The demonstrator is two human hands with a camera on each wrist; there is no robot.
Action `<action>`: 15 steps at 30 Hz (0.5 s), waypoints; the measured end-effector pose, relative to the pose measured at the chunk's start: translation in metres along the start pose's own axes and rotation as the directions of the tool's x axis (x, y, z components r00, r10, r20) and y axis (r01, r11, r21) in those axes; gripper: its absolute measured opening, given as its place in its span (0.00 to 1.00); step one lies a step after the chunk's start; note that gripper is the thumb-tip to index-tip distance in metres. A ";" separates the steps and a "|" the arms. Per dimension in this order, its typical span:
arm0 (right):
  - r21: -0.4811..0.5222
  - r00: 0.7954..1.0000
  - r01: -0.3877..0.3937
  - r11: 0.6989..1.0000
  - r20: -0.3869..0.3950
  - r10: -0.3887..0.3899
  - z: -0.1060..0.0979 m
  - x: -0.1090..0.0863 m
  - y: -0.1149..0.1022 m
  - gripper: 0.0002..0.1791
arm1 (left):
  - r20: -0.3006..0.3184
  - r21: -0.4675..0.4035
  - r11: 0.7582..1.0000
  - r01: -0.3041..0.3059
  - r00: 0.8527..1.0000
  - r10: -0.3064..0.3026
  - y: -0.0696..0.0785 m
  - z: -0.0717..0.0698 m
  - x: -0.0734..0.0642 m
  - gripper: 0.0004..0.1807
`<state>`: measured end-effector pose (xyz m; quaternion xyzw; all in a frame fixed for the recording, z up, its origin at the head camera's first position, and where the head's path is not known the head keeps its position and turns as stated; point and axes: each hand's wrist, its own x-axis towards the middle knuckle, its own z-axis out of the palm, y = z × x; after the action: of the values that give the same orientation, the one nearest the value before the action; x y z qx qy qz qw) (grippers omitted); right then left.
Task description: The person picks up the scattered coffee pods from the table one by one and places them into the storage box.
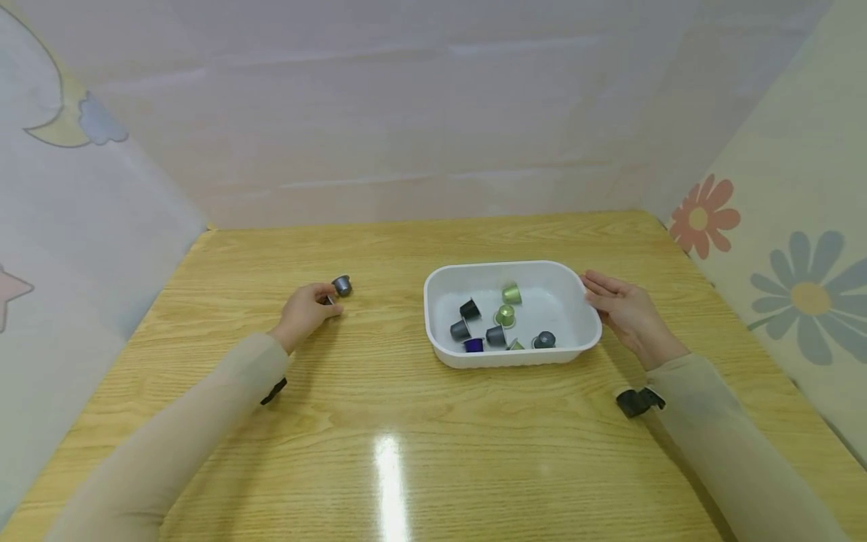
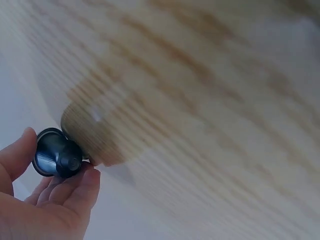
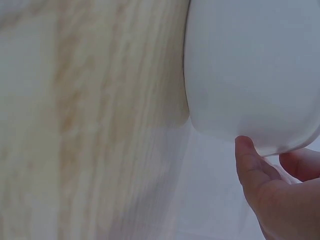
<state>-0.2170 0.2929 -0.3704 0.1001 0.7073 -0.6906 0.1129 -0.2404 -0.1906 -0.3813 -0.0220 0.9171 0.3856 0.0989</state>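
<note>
My left hand (image 1: 308, 312) is over the left part of the table and pinches a dark coffee capsule (image 2: 57, 155) between thumb and fingertips. In the head view the fingers mostly hide that capsule. Just beyond the fingertips lies another grey coffee capsule (image 1: 343, 284) on the wood. At the right end of a white tray (image 1: 512, 360), my right hand (image 1: 626, 309) touches the outer wall near the rim with fairly straight fingers. Inside the tray lie several capsules: green (image 1: 505, 315), black (image 1: 470, 309), grey (image 1: 496, 336) and purple (image 1: 474, 345).
The wooden table (image 1: 325, 436) reaches back to a pale cloth wall (image 1: 433, 135). Patterned side panels with flowers (image 1: 809, 297) and a moon (image 1: 64, 124) flank it. Each wrist carries a small black strap mount (image 1: 637, 403).
</note>
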 end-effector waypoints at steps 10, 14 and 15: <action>-0.028 1.000 0.006 1.000 -0.008 -0.006 0.001 0.001 0.001 0.34 | -0.001 -0.037 0.999 -0.015 1.000 0.015 0.004 0.001 -0.005 0.27; -0.036 1.000 0.001 0.999 -0.013 -0.002 0.001 0.001 0.001 0.34 | 0.009 -0.072 0.997 -0.040 0.999 0.041 0.013 0.002 -0.010 0.26; -0.037 1.000 0.000 0.999 -0.015 0.000 0.001 0.001 0.001 0.34 | 0.010 -0.081 0.996 -0.047 0.999 0.048 0.015 0.003 -0.010 0.26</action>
<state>-0.2178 0.2921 -0.3717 0.1033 0.7209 -0.6766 0.1093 -0.2314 -0.1787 -0.3709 -0.0019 0.9004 0.4247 0.0943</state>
